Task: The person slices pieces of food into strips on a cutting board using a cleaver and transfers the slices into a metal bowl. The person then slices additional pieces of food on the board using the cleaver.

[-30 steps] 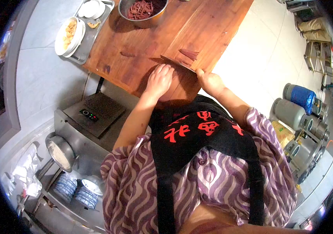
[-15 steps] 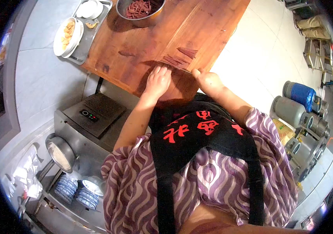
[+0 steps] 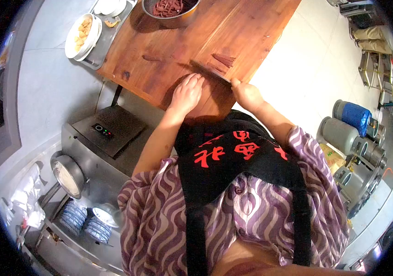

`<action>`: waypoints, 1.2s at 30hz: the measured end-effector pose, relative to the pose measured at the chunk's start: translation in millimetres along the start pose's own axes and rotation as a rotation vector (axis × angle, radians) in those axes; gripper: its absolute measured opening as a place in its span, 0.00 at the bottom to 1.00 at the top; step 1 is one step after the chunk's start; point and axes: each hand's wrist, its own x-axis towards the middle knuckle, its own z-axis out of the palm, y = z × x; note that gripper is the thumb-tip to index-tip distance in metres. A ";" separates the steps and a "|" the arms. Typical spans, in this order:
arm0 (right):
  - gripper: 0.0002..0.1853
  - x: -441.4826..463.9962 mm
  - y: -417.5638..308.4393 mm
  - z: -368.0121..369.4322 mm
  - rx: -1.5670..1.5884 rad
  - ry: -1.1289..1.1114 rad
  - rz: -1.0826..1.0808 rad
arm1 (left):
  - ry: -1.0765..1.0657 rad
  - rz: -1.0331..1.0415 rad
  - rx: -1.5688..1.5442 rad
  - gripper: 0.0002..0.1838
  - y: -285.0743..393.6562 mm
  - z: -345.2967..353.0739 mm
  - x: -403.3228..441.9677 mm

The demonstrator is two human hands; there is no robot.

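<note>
My right hand [image 3: 248, 95] is closed round the handle of a knife [image 3: 222, 77], whose thin blade slants up and left over the wooden table. Just beyond the blade lie dark red strips of what looks like meat [image 3: 224, 60], some partly hidden by it. My left hand [image 3: 187, 94] rests on the wood left of the knife, palm down, fingers stretched forward and close together. Nothing shows in it, though its underside is hidden. Farther left lies a single dark red piece [image 3: 151, 58]. A metal bowl [image 3: 178, 16] holding similar strips stands at the table's far side.
Beside the wooden table [image 3: 136, 87], a metal tray [image 3: 99, 59] carries white bowls [image 3: 96, 37], one with yellowish chunks. Below left stands a steel cabinet [image 3: 84, 146] with stacked blue-patterned bowls [image 3: 73, 217] beneath. Gas cylinders [image 3: 339, 131] stand at the right.
The knife blade has tilted and shifted slightly right, among the strips. My left hand's fingers have straightened and now sit a little apart from the blade. The view has shifted slightly.
</note>
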 end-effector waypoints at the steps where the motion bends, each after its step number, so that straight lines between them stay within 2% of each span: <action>1: 0.07 0.7 1.1 -7.0 0.068 0.000 0.038 | 0.013 0.015 -0.018 0.18 -0.4 -2.5 -0.1; 2: 0.07 -1.8 5.1 -4.1 0.096 0.070 0.044 | 0.008 0.010 -0.022 0.19 -2.5 -2.9 -0.7; 8: 0.06 -16.7 -9.0 -9.5 0.053 0.108 0.031 | 0.004 -0.005 -0.035 0.17 -0.1 -5.3 -5.2; 10: 0.06 -18.7 -15.9 -17.4 -0.025 0.020 -0.011 | -0.004 0.003 -0.029 0.16 -2.3 -5.5 -2.1; 13: 0.08 -8.4 -24.7 -10.5 -0.058 -0.065 -0.045 | -0.309 -0.109 0.051 0.14 -11.5 -5.7 1.5; 19: 0.09 -2.7 -16.3 7.0 -0.019 -0.080 0.012 | 0.063 0.078 -0.001 0.13 -13.9 -3.7 0.5; 22: 0.08 -7.1 -19.4 -2.3 -0.054 -0.100 -0.026 | -0.009 0.041 0.006 0.12 -13.0 -4.4 1.2; 25: 0.08 -10.2 -37.5 -7.5 -0.140 -0.098 -0.033 | -0.333 -0.103 0.032 0.14 -9.3 -14.5 2.5; 29: 0.08 -6.8 -26.1 9.3 -0.068 -0.072 -0.007 | 0.048 0.065 0.010 0.09 -13.6 -5.0 -4.3; 32: 0.08 -2.7 -25.9 2.7 -0.091 -0.084 -0.032 | 0.018 0.047 0.006 0.10 -17.0 -3.3 -3.5; 35: 0.08 -4.8 -36.2 2.6 -0.131 -0.021 -0.092 | -0.287 -0.087 0.037 0.11 -18.7 -4.2 -6.5; 36: 0.08 -5.6 -36.2 5.8 -0.121 -0.024 -0.069 | -0.235 -0.069 0.020 0.11 -17.1 -5.5 -7.6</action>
